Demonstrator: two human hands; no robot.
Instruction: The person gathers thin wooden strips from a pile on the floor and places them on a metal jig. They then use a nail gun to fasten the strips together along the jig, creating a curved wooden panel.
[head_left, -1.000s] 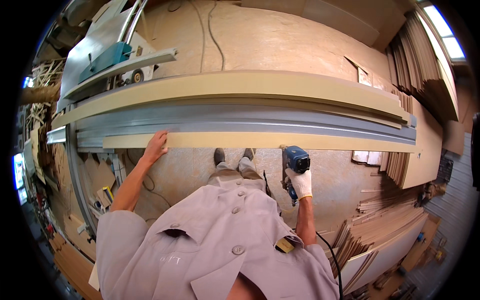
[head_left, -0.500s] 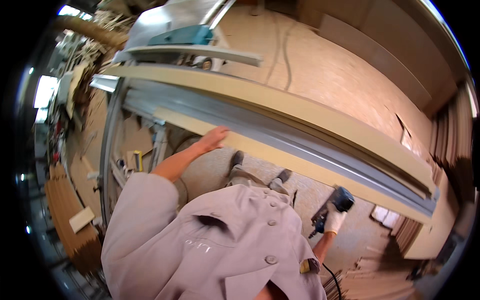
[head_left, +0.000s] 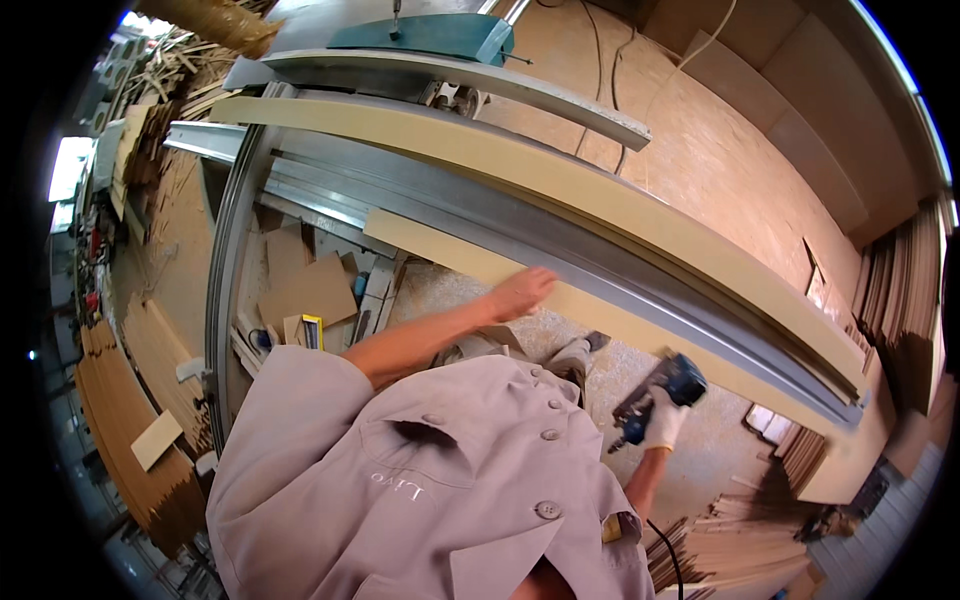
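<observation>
A long narrow yellowish board lies along the near side of a grey metal beam frame. My bare left hand is closed over the near edge of this board, a little left of its middle, with its fingers curled. In a white glove, my right hand grips a dark blue and black handheld power tool. The tool's head is beside the board's near edge; whether they touch cannot be seen. Beyond the beam runs a second, longer yellowish board.
A teal-covered machine stands at the back, behind a pale rail. A metal upright bounds the frame at left. Stacked brown boards lie at left, others lean at right. A black cord trails below my right arm.
My left hand has moved rightward along the narrow board. The view has shifted, showing more of the teal machine's rail. My right hand still holds the power tool near the board, tilted slightly differently.
</observation>
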